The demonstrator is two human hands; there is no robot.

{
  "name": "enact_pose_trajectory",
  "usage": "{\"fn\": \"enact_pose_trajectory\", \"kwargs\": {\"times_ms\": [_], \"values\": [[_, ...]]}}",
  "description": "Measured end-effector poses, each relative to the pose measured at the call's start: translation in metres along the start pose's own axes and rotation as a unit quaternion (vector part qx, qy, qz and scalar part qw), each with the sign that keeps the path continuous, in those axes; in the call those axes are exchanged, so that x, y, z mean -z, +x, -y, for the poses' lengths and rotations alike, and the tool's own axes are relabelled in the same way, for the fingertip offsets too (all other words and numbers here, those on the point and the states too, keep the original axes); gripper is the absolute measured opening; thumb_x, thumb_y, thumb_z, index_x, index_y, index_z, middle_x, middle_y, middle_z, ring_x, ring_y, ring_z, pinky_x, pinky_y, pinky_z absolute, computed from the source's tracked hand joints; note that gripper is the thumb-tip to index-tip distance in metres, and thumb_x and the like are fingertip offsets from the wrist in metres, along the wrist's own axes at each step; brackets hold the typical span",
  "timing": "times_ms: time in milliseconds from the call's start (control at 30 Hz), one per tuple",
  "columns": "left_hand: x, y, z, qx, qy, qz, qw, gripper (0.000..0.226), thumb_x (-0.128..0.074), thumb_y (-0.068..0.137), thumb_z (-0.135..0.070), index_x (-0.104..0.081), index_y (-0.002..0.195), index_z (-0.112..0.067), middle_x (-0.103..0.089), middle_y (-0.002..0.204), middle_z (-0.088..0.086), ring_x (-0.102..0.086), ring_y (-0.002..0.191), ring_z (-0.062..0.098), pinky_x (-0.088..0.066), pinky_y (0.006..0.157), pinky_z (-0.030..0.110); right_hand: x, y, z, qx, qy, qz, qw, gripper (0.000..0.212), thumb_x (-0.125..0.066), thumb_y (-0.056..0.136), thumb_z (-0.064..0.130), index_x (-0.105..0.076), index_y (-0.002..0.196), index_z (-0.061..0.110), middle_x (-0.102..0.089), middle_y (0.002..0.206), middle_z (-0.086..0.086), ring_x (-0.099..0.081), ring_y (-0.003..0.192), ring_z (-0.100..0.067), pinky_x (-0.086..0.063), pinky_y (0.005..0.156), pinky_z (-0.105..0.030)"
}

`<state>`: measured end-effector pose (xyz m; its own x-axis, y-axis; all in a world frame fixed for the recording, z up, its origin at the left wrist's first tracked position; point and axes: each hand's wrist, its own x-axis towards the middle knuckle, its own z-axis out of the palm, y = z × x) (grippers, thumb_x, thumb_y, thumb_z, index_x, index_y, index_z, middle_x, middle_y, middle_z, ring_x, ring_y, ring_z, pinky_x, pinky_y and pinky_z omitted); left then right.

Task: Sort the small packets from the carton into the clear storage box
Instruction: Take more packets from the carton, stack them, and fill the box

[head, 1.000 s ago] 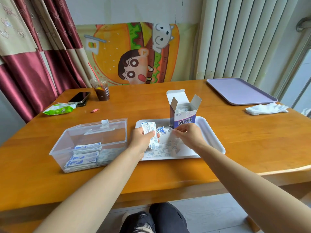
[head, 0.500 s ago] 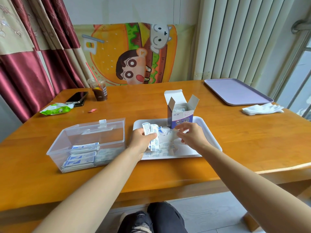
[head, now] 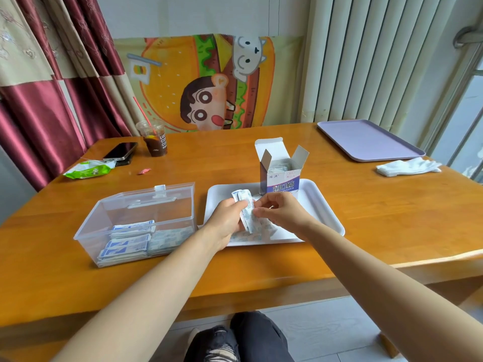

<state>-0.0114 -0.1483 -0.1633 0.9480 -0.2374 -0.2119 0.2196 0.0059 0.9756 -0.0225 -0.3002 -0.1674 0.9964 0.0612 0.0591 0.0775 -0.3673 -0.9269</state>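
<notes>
Left hand (head: 226,222) grips a stack of small white-and-blue paper packets (head: 245,209) above the white plastic tray (head: 322,205). Its fingers (head: 239,205) are curled round the stack's lower half. Stack's long axis is near upright, top leaning away from the person. Right hand (head: 283,212) meets it from the right, thumb and forefinger pinching the stack's right edge. One packet or several, can't tell.

Key relation: the clear plastic storage box (head: 86,231) sits on the wooden tabletop (head: 366,231) to the left of the left hand, just beside the tray, lid standing open at the back. Left hand is the nearer one. My read: a short sideways carry to the left, with the stack turned flat to match the sorted packets (head: 128,244) lying in the box.

Hard to see:
- How many packets are in the stack.
- The loose packets (head: 257,235) on the tray, mostly covered by both hands.
- The open blue-and-white cardboard carton (head: 281,180), upright at the tray's back just behind the right hand. Only a glimpse of its contents shows.
</notes>
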Motion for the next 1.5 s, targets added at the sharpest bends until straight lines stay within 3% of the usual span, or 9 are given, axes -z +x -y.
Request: {"fn": "enact_pose_trajectory", "kwargs": {"times_ms": [167, 333, 567, 800, 900, 967, 1133, 1333, 1500], "values": [[-0.002, -0.001, -0.001, -0.008, -0.003, -0.004, 1.0, 0.026, -0.04, 0.101, -0.012, -0.065, 0.098, -0.012, -0.07, 0.084, 0.007, -0.066, 0.072, 0.018, -0.056, 0.074, 0.035, 0.005, 0.0, -0.001, -0.021, 0.035, -0.04, 0.998, 0.018, -0.053, 0.089, 0.006, -0.055, 0.072, 0.011, -0.051, 0.056, 0.006, -0.04, 0.046, -0.007, -0.033, 0.043, -0.014], [-0.003, 0.004, 0.002, -0.054, 0.102, -0.024, 0.993, 0.02, -0.054, 0.098, -0.018, -0.069, 0.105, -0.007, -0.072, 0.095, 0.009, -0.068, 0.074, 0.012, -0.055, 0.06, 0.022, 0.03, -0.004, -0.006, -0.05, 0.045, -0.15, 0.986, 0.019, -0.047, 0.086, 0.011, -0.053, 0.068, 0.012, -0.049, 0.059, 0.0, -0.042, 0.053, -0.012, -0.033, 0.049, -0.022], [-0.034, 0.024, 0.003, -0.122, 0.256, -0.008, 0.959, 0.013, -0.069, 0.087, -0.026, -0.071, 0.084, -0.013, -0.074, 0.085, 0.004, -0.07, 0.083, 0.024, -0.057, 0.08, 0.041, 0.073, -0.018, -0.026, -0.078, 0.023, -0.247, 0.965, 0.017, -0.046, 0.069, 0.031, -0.048, 0.064, 0.016, -0.047, 0.061, -0.001, -0.042, 0.062, -0.018, -0.033, 0.058, -0.032], [-0.082, 0.033, -0.009, -0.226, 0.486, 0.043, 0.843, 0.036, -0.059, 0.092, -0.033, -0.062, 0.069, -0.005, -0.054, 0.061, 0.004, -0.048, 0.061, 0.02, -0.033, 0.057, 0.03, 0.086, -0.026, -0.03, -0.066, -0.012, -0.262, 0.963, 0.022, -0.043, 0.068, 0.034, -0.048, 0.067, 0.012, -0.044, 0.062, -0.003, -0.039, 0.061, -0.017, -0.032, 0.057, -0.032], [-0.09, 0.039, -0.007, -0.262, 0.585, 0.063, 0.765, 0.019, -0.062, 0.091, -0.031, -0.074, 0.096, -0.017, -0.07, 0.096, 0.003, -0.062, 0.094, 0.022, -0.048, 0.077, 0.032, 0.09, -0.03, -0.03, -0.062, -0.009, -0.257, 0.964, 0.021, -0.042, 0.068, 0.033, -0.046, 0.066, 0.013, -0.042, 0.062, -0.001, -0.037, 0.06, -0.016, -0.031, 0.056, -0.031], [-0.09, 0.042, -0.003, -0.283, 0.643, 0.068, 0.709, 0.03, -0.062, 0.091, -0.031, -0.068, 0.117, -0.016, -0.065, 0.116, 0.006, -0.054, 0.112, 0.025, -0.046, 0.091, 0.035, 0.093, -0.032, -0.032, -0.057, -0.014, -0.246, 0.968, 0.021, -0.043, 0.069, 0.033, -0.046, 0.068, 0.012, -0.04, 0.061, 0.0, -0.035, 0.059, -0.015, -0.03, 0.056, -0.031], [-0.087, 0.043, 0.004, -0.278, 0.725, 0.061, 0.627, 0.037, -0.056, 0.093, -0.038, -0.061, 0.121, -0.016, -0.059, 0.12, 0.008, -0.047, 0.114, 0.027, -0.038, 0.093, 0.036, 0.095, -0.031, -0.036, -0.054, -0.027, -0.223, 0.973, 0.016, -0.048, 0.083, 0.02, -0.051, 0.068, 0.014, -0.047, 0.059, 0.005, -0.041, 0.056, -0.012, -0.033, 0.053, -0.027], [-0.091, 0.045, 0.002, -0.272, 0.718, 0.034, 0.64, 0.031, -0.058, 0.09, -0.039, -0.064, 0.114, -0.021, -0.059, 0.119, 0.003, -0.042, 0.116, 0.025, -0.032, 0.093, 0.036, 0.092, -0.032, -0.035, -0.052, -0.032, -0.219, 0.974, 0.018, -0.049, 0.085, 0.016, -0.053, 0.068, 0.016, -0.05, 0.058, 0.006, -0.043, 0.056, -0.012, -0.034, 0.052, -0.025], [-0.1, 0.045, 0.0, -0.245, 0.593, 0.007, 0.767, 0.018, -0.064, 0.088, -0.037, -0.07, 0.096, -0.022, -0.068, 0.103, 0.003, -0.049, 0.109, 0.028, -0.037, 0.086, 0.034, 0.096, -0.033, -0.034, -0.047, -0.016, -0.24, 0.969, 0.017, -0.047, 0.082, 0.021, -0.049, 0.067, 0.014, -0.045, 0.059, 0.005, -0.039, 0.057, -0.013, -0.032, 0.054, -0.028]]}}
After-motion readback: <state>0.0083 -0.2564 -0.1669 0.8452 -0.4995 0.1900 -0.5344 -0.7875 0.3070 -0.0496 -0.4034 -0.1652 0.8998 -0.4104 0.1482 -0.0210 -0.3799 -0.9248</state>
